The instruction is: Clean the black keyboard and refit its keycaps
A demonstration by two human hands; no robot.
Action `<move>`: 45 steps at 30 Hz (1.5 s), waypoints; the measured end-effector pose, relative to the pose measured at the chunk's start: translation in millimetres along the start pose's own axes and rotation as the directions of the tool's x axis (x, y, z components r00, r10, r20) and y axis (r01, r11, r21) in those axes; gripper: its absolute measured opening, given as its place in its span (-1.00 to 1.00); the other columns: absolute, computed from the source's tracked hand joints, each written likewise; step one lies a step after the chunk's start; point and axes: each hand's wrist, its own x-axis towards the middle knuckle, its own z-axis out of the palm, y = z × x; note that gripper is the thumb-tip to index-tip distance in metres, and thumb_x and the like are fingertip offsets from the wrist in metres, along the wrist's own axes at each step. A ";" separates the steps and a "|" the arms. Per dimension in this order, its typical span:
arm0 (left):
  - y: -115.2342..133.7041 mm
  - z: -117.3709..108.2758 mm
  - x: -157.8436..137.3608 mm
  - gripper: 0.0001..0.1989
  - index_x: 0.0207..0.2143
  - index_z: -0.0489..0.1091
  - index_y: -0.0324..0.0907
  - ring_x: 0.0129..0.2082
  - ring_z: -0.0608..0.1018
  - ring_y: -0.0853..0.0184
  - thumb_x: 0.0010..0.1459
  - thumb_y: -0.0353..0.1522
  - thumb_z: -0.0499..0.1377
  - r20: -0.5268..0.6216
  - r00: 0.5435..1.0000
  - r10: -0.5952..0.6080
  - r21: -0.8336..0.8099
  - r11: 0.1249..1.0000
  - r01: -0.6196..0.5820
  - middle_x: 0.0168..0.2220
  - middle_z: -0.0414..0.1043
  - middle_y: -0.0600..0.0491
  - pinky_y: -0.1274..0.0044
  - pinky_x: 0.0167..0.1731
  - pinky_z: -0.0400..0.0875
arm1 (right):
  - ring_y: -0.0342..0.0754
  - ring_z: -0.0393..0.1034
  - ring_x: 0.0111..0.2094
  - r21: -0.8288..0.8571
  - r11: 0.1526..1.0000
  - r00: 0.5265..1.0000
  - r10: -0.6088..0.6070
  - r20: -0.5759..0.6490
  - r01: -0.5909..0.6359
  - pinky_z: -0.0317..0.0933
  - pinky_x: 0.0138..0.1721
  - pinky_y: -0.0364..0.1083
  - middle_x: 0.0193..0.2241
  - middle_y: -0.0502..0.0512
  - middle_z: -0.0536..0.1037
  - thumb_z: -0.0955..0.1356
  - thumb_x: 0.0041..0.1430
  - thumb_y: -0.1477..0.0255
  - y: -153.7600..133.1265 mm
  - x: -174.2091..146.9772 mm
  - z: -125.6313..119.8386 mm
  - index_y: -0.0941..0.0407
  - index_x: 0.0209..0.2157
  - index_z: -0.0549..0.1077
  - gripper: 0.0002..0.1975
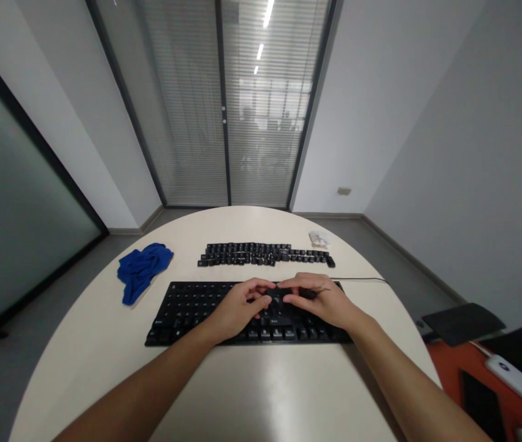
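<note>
A black keyboard (187,310) lies flat on the round table, with many bare key sockets in its upper rows and keycaps along its lowest row. Over its right-middle part, my left hand (240,307) is curled, thumb and forefinger bent toward the keys. Facing it, my right hand (322,301) is curled the same way, its fingertips close to those of the left. Dark parts of the keyboard show between the fingertips; any small piece pinched there cannot be made out. Beyond the keyboard, loose black keycaps (246,253) stand in rows.
A crumpled blue cloth (143,270) lies at the table's left. Near the far right edge sits a small clear-white plastic bag (319,239). The keyboard's black cable (362,279) runs off rightward. An orange surface (454,371) with a white power strip (518,380) stands beside the table.
</note>
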 end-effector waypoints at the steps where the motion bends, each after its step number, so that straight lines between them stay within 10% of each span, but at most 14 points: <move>1: -0.2 -0.3 0.0 -0.66 -0.06 0.44 -0.22 -0.35 0.47 0.34 0.14 -0.26 0.25 0.007 1.000 0.002 -0.011 1.000 -0.002 -0.31 0.45 0.01 0.59 -0.49 0.36 | -0.09 0.43 -0.40 -0.005 1.000 1.000 0.002 0.009 -0.002 0.27 -0.32 -0.13 -0.43 0.03 0.54 0.41 0.23 0.21 0.1 0.2 0.8 -0.02 -0.01 0.57 -0.68; 16: -4.3 2.6 0.0 -0.65 -0.12 0.42 -0.21 -0.13 0.52 0.25 -0.01 -0.42 0.33 -0.080 0.996 0.044 0.006 0.999 -0.043 -0.11 0.50 -0.07 0.52 -0.29 0.43 | -0.07 0.45 -0.35 -0.022 0.998 0.998 0.066 -0.007 -0.066 0.27 -0.26 -0.12 -0.38 0.05 0.57 0.39 0.25 0.19 -3.3 2.7 11.2 0.01 -0.10 0.58 -0.73; 33: -8.7 1.1 3.3 -0.78 -0.15 0.48 -0.25 -0.30 0.53 0.32 0.13 -0.40 0.21 -0.121 0.993 0.004 -0.063 0.998 -0.011 -0.35 0.51 0.02 0.56 -0.42 0.45 | -0.08 0.51 -0.35 -0.309 0.950 0.999 -0.044 0.012 0.045 0.30 -0.26 -0.13 -0.34 0.06 0.62 0.33 0.34 0.25 -7.7 2.6 0.8 0.05 -0.06 0.54 -0.74; 45: -3.9 5.3 1.2 -0.87 -0.17 0.37 -0.23 -0.25 0.58 0.35 0.21 -0.45 0.19 -0.166 0.985 -0.038 -0.115 0.993 0.018 -0.13 0.53 -0.10 0.59 -0.39 0.45 | 0.04 0.56 -0.17 -0.521 0.823 0.974 0.175 -0.144 -0.225 0.35 -0.15 -0.07 -0.11 0.08 0.64 0.29 0.36 0.29 12.8 12.4 -9.0 0.04 -0.04 0.50 -0.76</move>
